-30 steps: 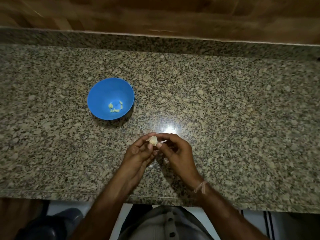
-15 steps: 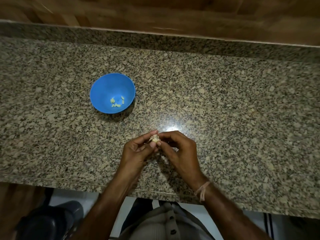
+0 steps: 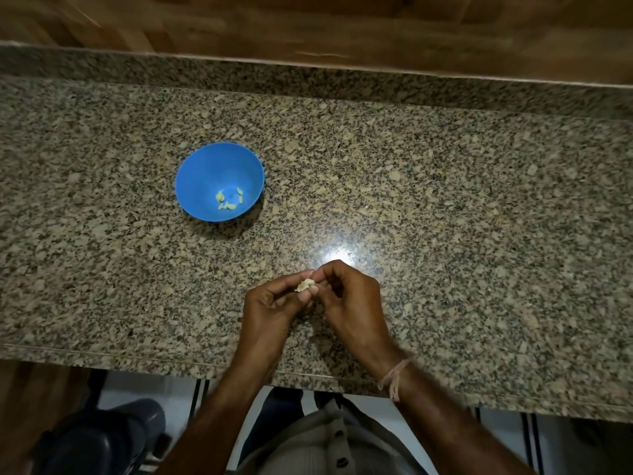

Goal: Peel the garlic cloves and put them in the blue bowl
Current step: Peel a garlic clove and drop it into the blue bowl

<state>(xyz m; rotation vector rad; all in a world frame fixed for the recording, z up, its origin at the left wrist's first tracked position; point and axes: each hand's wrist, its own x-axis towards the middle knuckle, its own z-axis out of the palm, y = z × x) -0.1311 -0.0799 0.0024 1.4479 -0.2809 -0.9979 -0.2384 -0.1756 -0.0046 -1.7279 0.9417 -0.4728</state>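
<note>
Both hands meet just above the worktop (image 3: 445,200), close to its near edge and about midway along it. The left hand (image 3: 274,310) has its fingers curled inward, and thumb and forefinger pinch a small pale garlic clove (image 3: 305,285) with ragged skin. The right hand (image 3: 352,303) is curled too, its fingertips (image 3: 317,274) nipping the same clove from the other side, so the clove sits between the two hands, clear of the stone. How much skin is left on it cannot be told. A thin thread band (image 3: 394,375) is tied round the right wrist.

The blue bowl (image 3: 205,173) stands upright on the worktop, left of the middle and about halfway between the near and far edges, well apart from the hands. A few peeled cloves (image 3: 227,200) lie at its bottom, towards the near side.

The worktop is speckled granite with a low upstand (image 3: 308,73) of the same stone along the far edge. A bright glare (image 3: 337,255) shines on it just beyond the hands. Wooden panelling (image 3: 308,22) rises behind. Below the near edge show a pale buttoned shirt (image 3: 329,447) and a light floor (image 3: 496,440) with dark stripes.
</note>
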